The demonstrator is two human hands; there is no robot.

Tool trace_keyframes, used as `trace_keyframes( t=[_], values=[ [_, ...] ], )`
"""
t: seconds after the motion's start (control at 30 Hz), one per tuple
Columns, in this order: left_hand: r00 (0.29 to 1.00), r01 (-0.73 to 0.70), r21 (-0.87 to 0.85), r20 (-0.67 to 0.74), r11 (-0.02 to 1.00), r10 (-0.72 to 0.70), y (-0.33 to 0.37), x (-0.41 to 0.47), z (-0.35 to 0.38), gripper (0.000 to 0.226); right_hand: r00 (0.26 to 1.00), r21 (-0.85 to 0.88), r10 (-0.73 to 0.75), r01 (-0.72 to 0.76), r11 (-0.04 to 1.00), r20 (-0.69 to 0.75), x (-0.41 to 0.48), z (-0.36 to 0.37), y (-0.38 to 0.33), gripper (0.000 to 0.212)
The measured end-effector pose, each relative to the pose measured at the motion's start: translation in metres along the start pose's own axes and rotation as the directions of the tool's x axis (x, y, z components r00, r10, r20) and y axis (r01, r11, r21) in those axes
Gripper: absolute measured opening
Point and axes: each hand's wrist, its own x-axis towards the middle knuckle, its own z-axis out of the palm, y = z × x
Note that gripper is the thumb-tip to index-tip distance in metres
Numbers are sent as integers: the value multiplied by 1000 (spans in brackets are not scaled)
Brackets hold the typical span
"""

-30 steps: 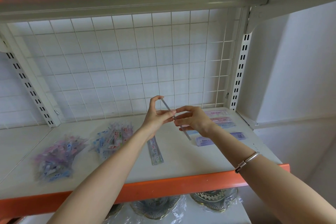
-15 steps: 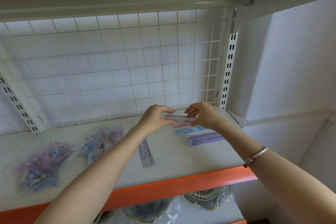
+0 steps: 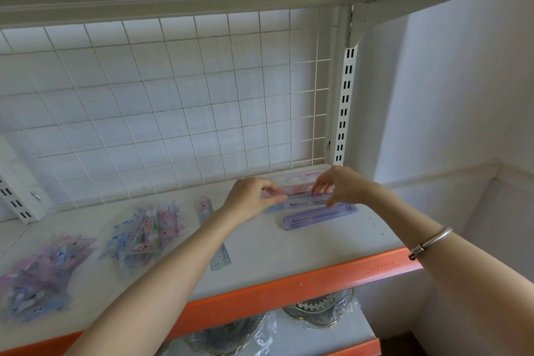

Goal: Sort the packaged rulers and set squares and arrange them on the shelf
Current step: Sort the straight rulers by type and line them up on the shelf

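Both grips, left hand (image 3: 252, 196) and right hand (image 3: 345, 185), pinch a packaged ruler (image 3: 300, 197) behind the purple case (image 3: 318, 218). Left of it, heaps (image 3: 141, 231) await sorting.

Left hand (image 3: 250, 200), right hand (image 3: 345, 185) pinch packaged ruler (image 3: 300, 197) ends, shelf (image 3: 289, 243) rear right.

We've got both bare arms reaching up from the bottom of the frame toward centre right. Our left forearm runs diagonally from the lower left with the wrist straight. The left hand (image 3: 254, 196) is palm down, thumb and fingertips pinching one end of a packaged ruler (image 3: 303, 197). Our right arm comes in from the lower right edge. The right hand (image 3: 344, 185) arches over the other end, fingers curled down and pinching it. The two hands sit level, near each other but not touching.
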Motion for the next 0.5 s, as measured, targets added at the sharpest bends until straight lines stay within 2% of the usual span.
trace_keyframes(
  t=[0.23, 0.5],
  values=[
    [999, 28, 83, -29, 996, -26, -7, 0, 2, 27, 998, -4, 25, -25, 1000, 52, -4, 5, 8, 41],
    [998, 53, 97, -34, 994, -50, -10, -2, 2, 26, 997, -11, 0, 0, 1000, 72, -4, 16, 6, 40]
  ],
)
